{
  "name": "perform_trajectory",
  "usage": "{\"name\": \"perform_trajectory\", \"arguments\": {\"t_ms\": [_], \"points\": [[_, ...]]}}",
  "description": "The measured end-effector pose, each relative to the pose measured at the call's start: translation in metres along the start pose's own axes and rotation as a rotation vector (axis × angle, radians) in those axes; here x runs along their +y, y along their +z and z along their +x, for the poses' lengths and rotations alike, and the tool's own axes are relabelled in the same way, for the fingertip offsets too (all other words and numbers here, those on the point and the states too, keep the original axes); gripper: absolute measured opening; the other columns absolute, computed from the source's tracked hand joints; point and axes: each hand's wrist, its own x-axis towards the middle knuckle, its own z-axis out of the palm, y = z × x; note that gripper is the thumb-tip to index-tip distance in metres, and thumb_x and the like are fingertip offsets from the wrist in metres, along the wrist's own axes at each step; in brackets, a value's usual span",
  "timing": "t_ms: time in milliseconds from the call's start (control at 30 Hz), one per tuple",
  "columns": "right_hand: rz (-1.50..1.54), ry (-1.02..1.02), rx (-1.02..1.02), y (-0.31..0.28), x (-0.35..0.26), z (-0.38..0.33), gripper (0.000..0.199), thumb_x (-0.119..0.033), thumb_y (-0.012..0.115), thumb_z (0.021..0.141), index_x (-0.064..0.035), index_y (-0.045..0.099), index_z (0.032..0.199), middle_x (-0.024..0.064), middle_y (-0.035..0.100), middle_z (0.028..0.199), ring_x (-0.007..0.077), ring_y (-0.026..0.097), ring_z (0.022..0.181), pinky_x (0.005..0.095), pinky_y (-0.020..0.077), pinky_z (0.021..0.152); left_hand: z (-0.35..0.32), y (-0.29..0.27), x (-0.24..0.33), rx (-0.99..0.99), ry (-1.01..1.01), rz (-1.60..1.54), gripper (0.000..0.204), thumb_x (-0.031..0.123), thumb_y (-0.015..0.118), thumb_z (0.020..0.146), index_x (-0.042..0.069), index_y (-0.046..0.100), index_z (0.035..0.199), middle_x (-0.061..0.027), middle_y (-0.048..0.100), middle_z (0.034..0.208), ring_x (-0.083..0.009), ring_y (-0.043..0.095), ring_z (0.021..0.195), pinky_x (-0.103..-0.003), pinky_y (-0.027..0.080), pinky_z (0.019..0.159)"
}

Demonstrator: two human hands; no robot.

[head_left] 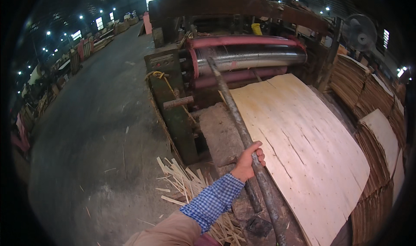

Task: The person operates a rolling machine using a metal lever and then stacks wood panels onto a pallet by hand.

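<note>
My left hand [248, 161], in a blue checked sleeve, is closed around a long rusty metal bar [234, 111]. The bar runs from the rollers of a big machine [249, 57] down towards the lower edge. A second, shorter bar [253, 198] lies just beneath it near my hand. Right of the bar, a large pale sheet of thin wood veneer [303, 146] lies flat, coming out from the silver and red rollers. My right hand is not in view.
Stacks of veneer sheets [377, 133] stand along the right. Thin wood strips [186, 181] litter the floor beside the green machine frame [175, 111]. A wide concrete floor [91, 129] stretches left. A fan [359, 31] stands at the upper right.
</note>
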Motion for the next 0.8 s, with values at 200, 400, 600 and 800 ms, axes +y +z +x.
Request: {"name": "perform_trajectory", "arguments": {"t_ms": [200, 400, 600, 800], "points": [[-0.079, -0.194, -0.106, -0.032, -0.096, 0.017, 0.039, -0.034, 0.061, 0.087, 0.0025, 0.062, 0.100, 0.0135, 0.062, 0.070, 0.0241, 0.061, 0.066, 0.0393, 0.0474, 0.062, 0.003, -0.006, 0.088, 0.048, 0.098, -0.054, 0.012, 0.024, 0.060, 0.089, 0.013, 0.054, 0.090, 0.0059, 0.048, 0.064, -0.0080, 0.047, 0.054, -0.026, 0.043, 0.050], [0.107, -0.279, -0.532, 0.005, -0.195, 0.006, 0.031, -0.029, 0.057, 0.091, 0.0010, 0.057, 0.100, 0.0090, 0.059, 0.063, 0.0179, 0.057, 0.051, 0.0327, 0.0453, 0.050, 0.015, -0.041, 0.197, 0.104, 0.237, 0.009, 0.013, 0.019, 0.059, 0.091, 0.009, 0.055, 0.084, 0.0040, 0.053, 0.069, -0.0060, 0.051, 0.055, -0.024, 0.047, 0.049], [0.173, -0.628, -0.370, 0.087, -0.204, 0.018, 0.028, -0.028, 0.055, 0.094, -0.0014, 0.053, 0.101, 0.0059, 0.056, 0.058, 0.0140, 0.054, 0.046, 0.0298, 0.0428, 0.045, 0.001, -0.049, 0.207, 0.426, 0.255, 0.568, 0.021, 0.020, 0.056, 0.094, 0.008, 0.051, 0.077, -0.0008, 0.050, 0.059, -0.0147, 0.051, 0.048, -0.033, 0.049, 0.045], [0.810, -0.079, -0.894, 0.092, -0.236, 0.013, 0.029, -0.035, 0.048, 0.098, -0.0073, 0.051, 0.091, 0.0027, 0.050, 0.058, 0.0130, 0.049, 0.042, 0.0263, 0.0375, 0.040, 0.008, -0.060, 0.227, 0.383, 0.233, 0.439, 0.020, 0.016, 0.056, 0.092, 0.010, 0.049, 0.074, 0.0014, 0.048, 0.059, -0.0096, 0.048, 0.050, -0.028, 0.046, 0.045]]}}
